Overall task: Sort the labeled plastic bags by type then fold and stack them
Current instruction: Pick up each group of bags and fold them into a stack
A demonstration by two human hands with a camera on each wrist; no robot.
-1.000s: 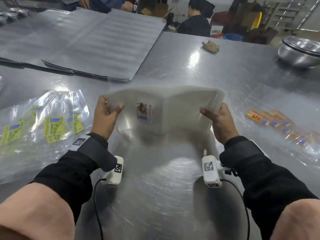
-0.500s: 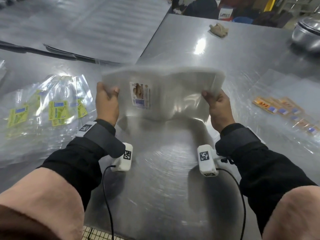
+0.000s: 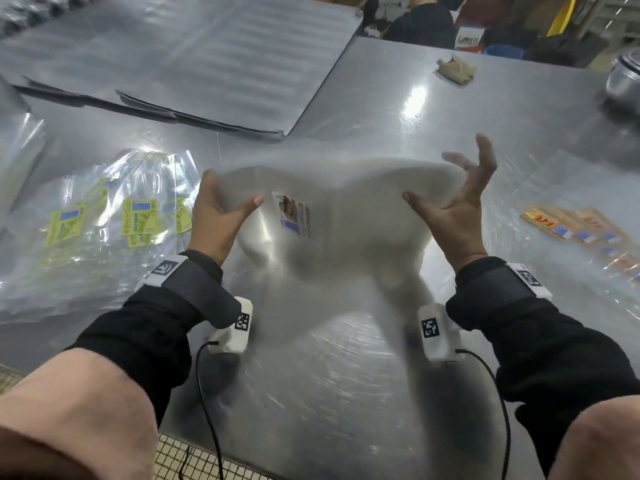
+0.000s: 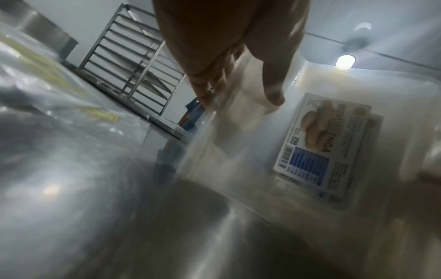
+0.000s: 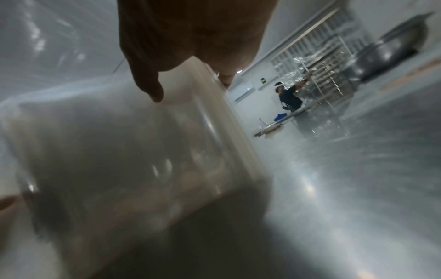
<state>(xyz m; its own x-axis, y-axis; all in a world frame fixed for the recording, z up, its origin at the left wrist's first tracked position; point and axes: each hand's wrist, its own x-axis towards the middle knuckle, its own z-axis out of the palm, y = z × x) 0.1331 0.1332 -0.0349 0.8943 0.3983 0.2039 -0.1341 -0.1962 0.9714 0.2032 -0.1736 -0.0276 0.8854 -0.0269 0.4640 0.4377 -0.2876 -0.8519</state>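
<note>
Both hands are up over the steel table [image 3: 381, 98], one at each end of a thick wad of clear plastic bags [image 3: 346, 209]. Blurred by motion, the wad looks milky and translucent, many thin layers pressed together, with a small printed label [image 3: 292, 216] near its left end — a pale food picture above a blue block and a barcode, clearest in the left wrist view [image 4: 319, 143]. Its long axis runs left to right across the person, top edge tipped away and the middle bowed upward, while the lower part sags toward the tabletop. In the right wrist view the stacked edges of the bags [image 5: 229, 132] show as a ribbed band under the palm. At the wad's left end the left hand [image 3: 216, 216] holds on, thumb in front of the plastic and fingers behind it, pinching the layers. At the other end the right hand [image 3: 457, 202] is spread wide — fingers splayed and lifted clear above the top edge, thumb pointing inward against the near face, with no grip closed around the plastic. Off to the left lies a loose heap of bags with yellow-green labels [image 3: 138, 216]; to the right, a row of bags with orange labels [image 3: 575, 226] lies flat. Farther back rest large flat silver sheets [image 3: 194, 64].
</note>
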